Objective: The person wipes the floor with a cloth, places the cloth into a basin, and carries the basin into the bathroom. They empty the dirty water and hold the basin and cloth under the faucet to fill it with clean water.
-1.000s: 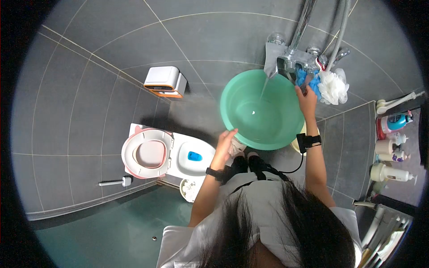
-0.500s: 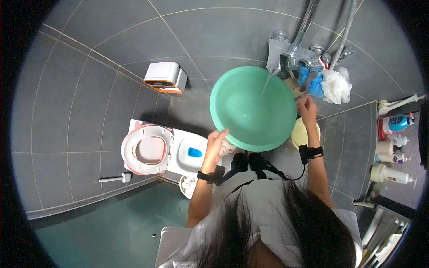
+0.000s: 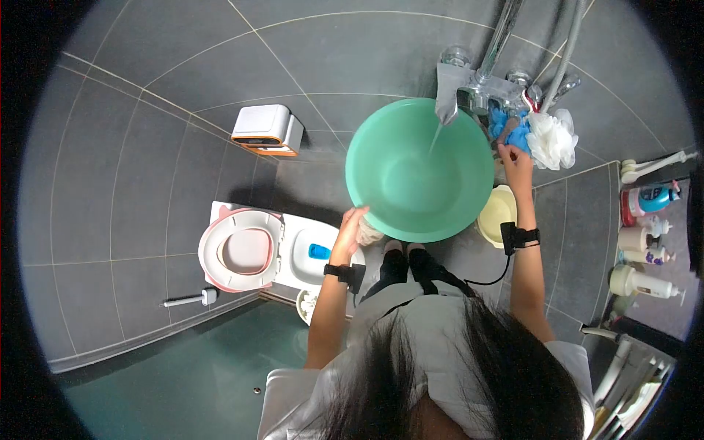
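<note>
Under the running tap [image 3: 446,110] is a large green basin [image 3: 411,172], with a thin stream of water falling into it. My left hand [image 3: 350,231] is at the basin's lower left rim, fingers bent together. A beige, cloth-like thing [image 3: 369,234] shows beside its palm; whether the hand holds it or the rim is unclear. My right hand [image 3: 516,165] is raised right of the basin, fingertips pinched just below a blue bath puff [image 3: 519,136] and beside a white one [image 3: 554,143]. What is between those fingertips is too small to tell.
A pale yellow basin [image 3: 499,214] stands below my right hand. At the left are a toilet [image 3: 301,253] with a raised child seat [image 3: 216,253], a toilet brush [image 3: 192,298] and a white wall box [image 3: 262,121]. Bottles [image 3: 649,198] line the right shelf.
The green basin has shifted slightly up and right. My right hand has moved up and right, closer to the bath puffs. My left hand has moved slightly left and up.
</note>
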`<state>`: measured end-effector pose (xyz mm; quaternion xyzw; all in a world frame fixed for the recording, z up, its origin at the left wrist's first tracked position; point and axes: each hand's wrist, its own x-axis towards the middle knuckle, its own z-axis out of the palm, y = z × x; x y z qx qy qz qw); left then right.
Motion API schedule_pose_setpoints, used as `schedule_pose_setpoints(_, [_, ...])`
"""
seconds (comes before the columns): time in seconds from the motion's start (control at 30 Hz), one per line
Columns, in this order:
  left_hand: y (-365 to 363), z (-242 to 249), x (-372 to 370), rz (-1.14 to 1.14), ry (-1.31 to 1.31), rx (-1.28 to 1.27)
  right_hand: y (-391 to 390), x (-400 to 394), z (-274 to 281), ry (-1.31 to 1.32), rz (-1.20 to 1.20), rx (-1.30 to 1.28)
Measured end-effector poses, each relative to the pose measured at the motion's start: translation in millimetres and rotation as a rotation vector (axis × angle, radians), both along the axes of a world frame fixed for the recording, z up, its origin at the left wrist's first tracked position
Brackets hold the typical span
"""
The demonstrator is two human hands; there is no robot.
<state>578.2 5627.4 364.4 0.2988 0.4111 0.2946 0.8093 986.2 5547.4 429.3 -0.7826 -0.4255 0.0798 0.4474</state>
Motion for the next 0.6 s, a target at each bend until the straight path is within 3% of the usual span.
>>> schedule_pose_setpoints(0.2, [-5.6,-15.4,14.6,-0.064,0.034,-0.086,-0.2,0.3,3.9,-0.012,0.004,0.000])
schedule_pose_setpoints(0.6, [2.8,-56.4,19.9,-0.173,0.083,0.007,-1.9,-1.2,9.2,-0.034,-0.031,-0.038])
